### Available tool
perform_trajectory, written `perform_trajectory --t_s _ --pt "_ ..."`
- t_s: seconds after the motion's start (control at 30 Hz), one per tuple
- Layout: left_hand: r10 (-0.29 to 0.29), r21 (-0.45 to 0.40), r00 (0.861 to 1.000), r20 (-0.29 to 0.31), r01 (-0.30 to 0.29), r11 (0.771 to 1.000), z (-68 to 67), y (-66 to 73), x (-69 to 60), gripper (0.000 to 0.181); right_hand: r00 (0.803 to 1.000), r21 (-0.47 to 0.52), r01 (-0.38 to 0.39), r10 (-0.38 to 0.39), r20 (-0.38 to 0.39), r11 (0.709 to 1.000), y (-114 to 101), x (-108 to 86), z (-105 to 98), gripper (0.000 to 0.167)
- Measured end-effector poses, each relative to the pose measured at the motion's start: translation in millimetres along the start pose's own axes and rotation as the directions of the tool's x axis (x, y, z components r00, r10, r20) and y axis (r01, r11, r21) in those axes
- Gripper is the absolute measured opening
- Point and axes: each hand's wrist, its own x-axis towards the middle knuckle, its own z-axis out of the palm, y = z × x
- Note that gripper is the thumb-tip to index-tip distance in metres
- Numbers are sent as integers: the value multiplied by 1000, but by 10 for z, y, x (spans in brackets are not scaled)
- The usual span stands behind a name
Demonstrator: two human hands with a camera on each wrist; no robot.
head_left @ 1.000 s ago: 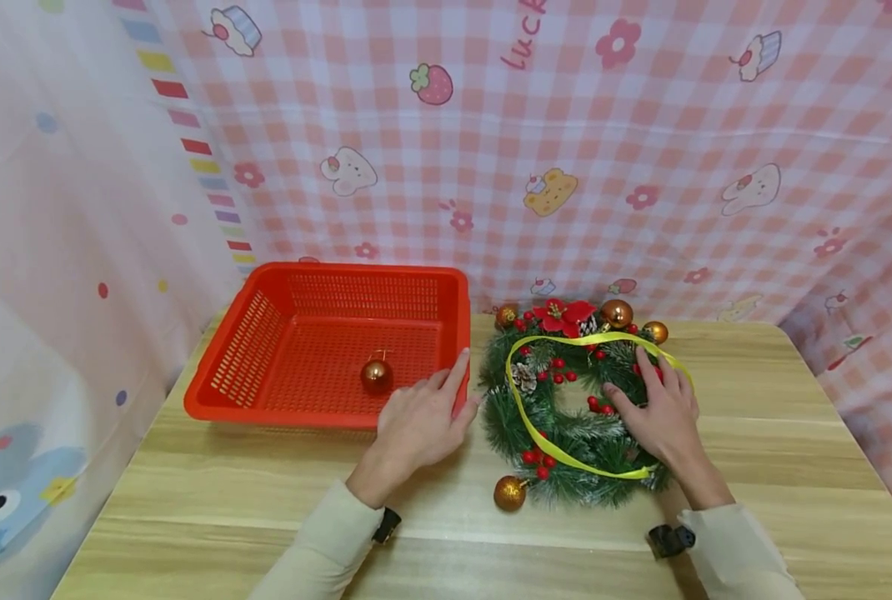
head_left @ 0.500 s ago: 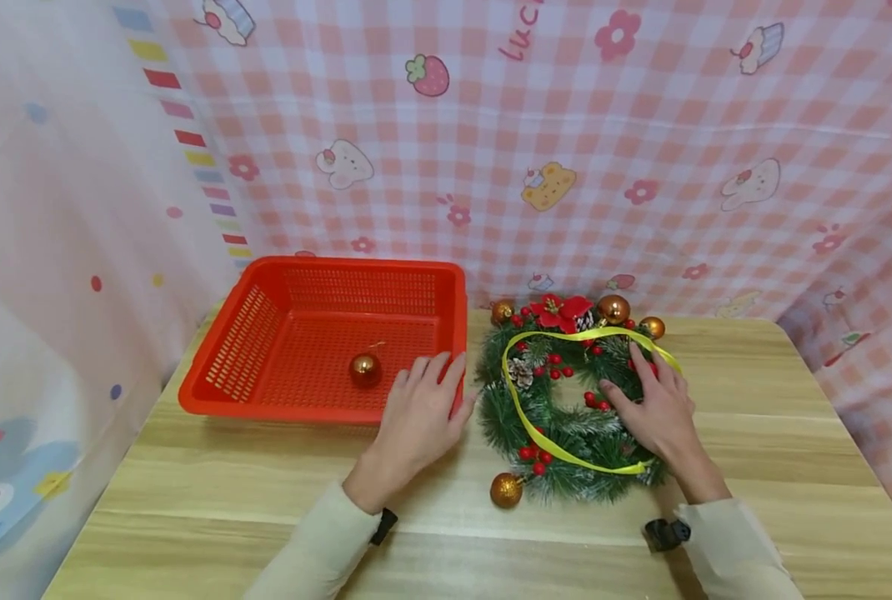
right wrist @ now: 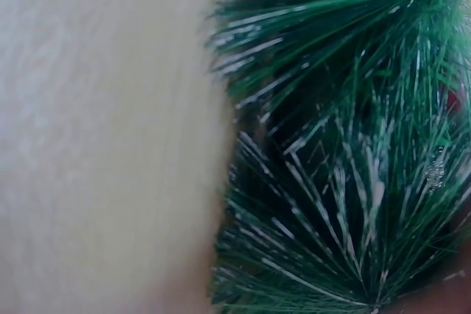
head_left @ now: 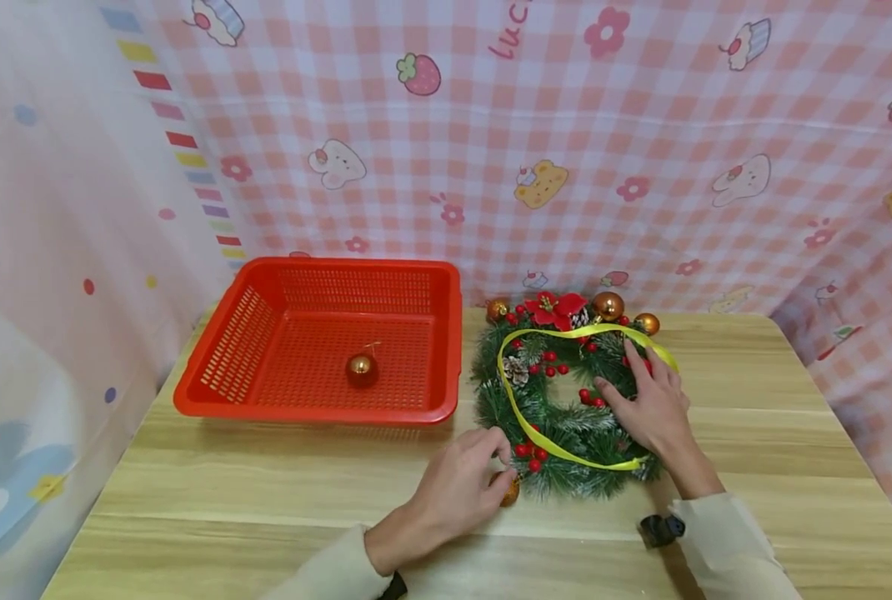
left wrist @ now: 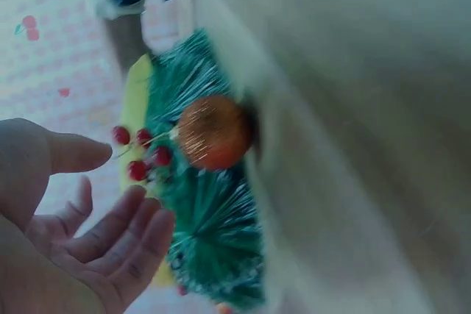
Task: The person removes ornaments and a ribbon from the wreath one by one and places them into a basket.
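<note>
A green wreath (head_left: 581, 429) with red berries, pinecones and a red flower lies on the wooden table. Yellow ribbon (head_left: 558, 452) loops over its top. My right hand (head_left: 652, 412) rests on the wreath's right side, thumb toward the centre hole and fingers extended; the right wrist view shows mostly needles. At the wreath's near left edge is a glittery gold bauble (left wrist: 215, 131), partly covered in the head view by my left hand (head_left: 457, 483). In the left wrist view that hand's thumb and fingers are apart, close to the bauble's hanging thread, holding nothing.
Left of the wreath stands a red plastic basket (head_left: 318, 410) with one shiny copper bauble (head_left: 361, 368) inside. More baubles (head_left: 608, 306) sit along the wreath's far edge. A pink checked curtain (head_left: 453, 150) hangs behind the table.
My left hand has left the basket's right rim and come nearer, to the gold bauble by the wreath. The copper bauble has rolled left within the basket. My right hand stays on the wreath.
</note>
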Motion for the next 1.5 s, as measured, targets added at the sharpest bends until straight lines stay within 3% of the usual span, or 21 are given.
perform_trajectory --t_s 0.23,0.5,0.7,0.83,1.1,1.37,1.5 --pt "-112 -12 987 116 114 993 149 -47 -53 31 1000 -3 1 -1 -6 1000 -12 -18 -7 84" --pt "-180 -35 972 152 187 982 211 -83 -67 40 1000 -6 4 -4 -5 1000 -25 -15 -13 85" --pt "-175 -150 968 181 203 968 165 -98 -66 39 1000 -14 3 -3 4 1000 -38 -7 -40 85" --pt "-183 -252 963 199 231 940 103 -94 -52 35 1000 -19 -2 2 11 1000 -39 -5 -50 85" --pt "-204 -310 954 220 266 913 80 -69 -39 33 1000 -27 -3 4 19 1000 -37 6 -23 85" --pt "-226 -402 942 250 313 861 127 -77 -45 35 1000 -21 -2 2 10 1000 -31 6 -16 84" --pt "-234 -411 937 260 327 851 166 -85 -41 42 1000 -14 -5 5 9 1000 -22 2 -14 84"
